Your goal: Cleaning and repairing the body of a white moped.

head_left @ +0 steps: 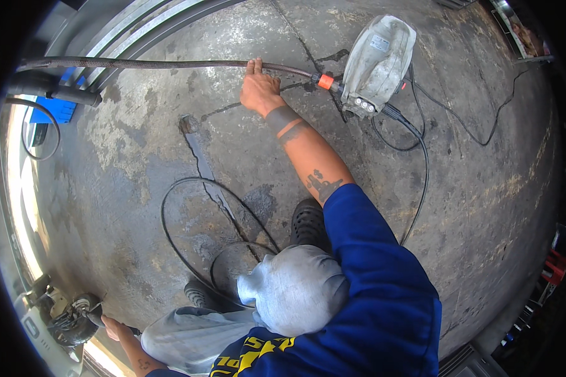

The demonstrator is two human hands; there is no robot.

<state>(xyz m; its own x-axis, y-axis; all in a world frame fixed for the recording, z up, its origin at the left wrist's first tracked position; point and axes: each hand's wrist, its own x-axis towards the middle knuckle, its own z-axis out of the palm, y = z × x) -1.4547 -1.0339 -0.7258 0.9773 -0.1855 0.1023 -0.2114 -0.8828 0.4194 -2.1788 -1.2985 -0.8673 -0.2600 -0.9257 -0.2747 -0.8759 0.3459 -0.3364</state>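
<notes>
Left hand (115, 328): fingers closed round a dark handle (94, 318), beside the wheel (69, 333).
Looped black hose (195, 179): on the floor (132, 239) near the black clog (309, 221); a likely snag underfoot.
Right hand (261, 88): fingers across the braided hose (170, 65), apparently steadying it; whether they close underneath, I cannot tell.
Orange coupling (325, 81): between braided hose and grey pressure washer (378, 66), presumably joining them.
Black cable (493, 129): slack, right of the washer.
</notes>
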